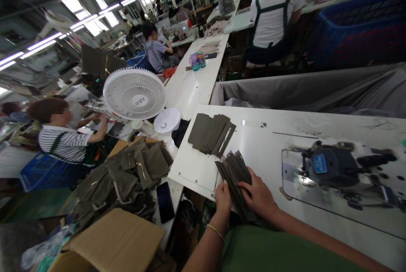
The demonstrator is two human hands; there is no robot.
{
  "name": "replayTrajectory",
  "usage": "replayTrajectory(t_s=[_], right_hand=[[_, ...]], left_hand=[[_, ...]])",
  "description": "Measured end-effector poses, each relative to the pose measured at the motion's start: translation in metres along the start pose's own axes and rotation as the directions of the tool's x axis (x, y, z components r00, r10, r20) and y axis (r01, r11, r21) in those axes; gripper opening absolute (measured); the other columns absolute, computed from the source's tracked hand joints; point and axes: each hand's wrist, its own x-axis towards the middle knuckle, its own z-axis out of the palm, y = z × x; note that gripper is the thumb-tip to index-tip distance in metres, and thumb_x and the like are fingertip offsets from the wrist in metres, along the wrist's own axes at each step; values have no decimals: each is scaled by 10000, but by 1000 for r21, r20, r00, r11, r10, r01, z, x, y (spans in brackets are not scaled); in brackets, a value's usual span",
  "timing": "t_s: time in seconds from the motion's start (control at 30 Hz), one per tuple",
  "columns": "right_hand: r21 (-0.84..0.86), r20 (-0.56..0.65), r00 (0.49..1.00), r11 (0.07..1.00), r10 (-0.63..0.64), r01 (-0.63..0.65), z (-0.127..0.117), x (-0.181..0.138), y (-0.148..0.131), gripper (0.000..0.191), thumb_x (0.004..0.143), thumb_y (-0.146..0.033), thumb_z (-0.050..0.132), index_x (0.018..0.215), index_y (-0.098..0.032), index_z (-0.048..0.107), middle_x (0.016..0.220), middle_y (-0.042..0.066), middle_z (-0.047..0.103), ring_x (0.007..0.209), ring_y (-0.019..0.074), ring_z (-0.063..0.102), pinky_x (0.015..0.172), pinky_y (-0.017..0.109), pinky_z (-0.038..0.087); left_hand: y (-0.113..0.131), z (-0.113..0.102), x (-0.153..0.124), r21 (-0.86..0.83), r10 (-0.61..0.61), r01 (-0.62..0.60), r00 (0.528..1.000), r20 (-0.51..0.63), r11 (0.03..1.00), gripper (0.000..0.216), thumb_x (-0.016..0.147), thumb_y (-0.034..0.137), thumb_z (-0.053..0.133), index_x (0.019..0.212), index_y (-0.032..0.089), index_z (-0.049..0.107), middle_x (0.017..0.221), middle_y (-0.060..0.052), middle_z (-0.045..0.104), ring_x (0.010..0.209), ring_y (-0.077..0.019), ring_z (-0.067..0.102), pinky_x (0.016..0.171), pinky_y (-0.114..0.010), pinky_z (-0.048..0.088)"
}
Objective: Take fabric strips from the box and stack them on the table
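Observation:
My left hand (223, 198) grips the near end of a stack of dark grey cut pieces (233, 170) at the front edge of the white worktable (269, 145). My right hand (258, 196) lies on top of the same stack, fingers spread over it. A second fanned pile of grey pieces (211, 133) rests on the table just beyond. The sewing machine head (333, 166) sits to the right of my hands.
Left of the table stand a white fan (134, 93), a heap of olive fabric parts (127, 179), a black phone (165, 202) and a cardboard box (114, 238). Other people sit at benches on the left and at the back. A grey fabric bin (301, 88) lies behind.

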Motion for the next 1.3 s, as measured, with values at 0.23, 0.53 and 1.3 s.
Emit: replayTrajectory(t_s=[0.23, 0.53, 1.3], right_hand=[[-8, 7, 999, 999, 46, -46, -4, 0, -7, 289, 755, -459, 612, 923, -239, 694, 1405, 112, 261, 1044, 299, 458, 831, 430, 440], [-34, 20, 999, 999, 28, -27, -3, 0, -3, 244, 807, -210, 484, 945, -229, 683, 1395, 123, 281, 1006, 274, 475, 816, 409, 433], [-103, 24, 996, 991, 86, -83, 0, 1, -11, 201, 778, -336, 563, 921, -238, 666, 1371, 108, 316, 970, 269, 496, 783, 398, 439]], left_hand=[[5, 0, -1, -13, -8, 8, 1000, -1, 1000, 469, 875, 513, 341, 752, 143, 602, 798, -99, 644, 782, -229, 566, 746, -313, 439], [8, -1, -5, -84, -125, 125, 992, 12, 989, 488, 869, 569, 361, 779, 161, 614, 819, -80, 660, 829, -228, 579, 745, -311, 454], [16, -1, -7, -112, -99, 100, 995, 13, 989, 148, 707, 273, 641, 755, 136, 669, 895, -102, 674, 955, -267, 585, 834, -336, 463]])
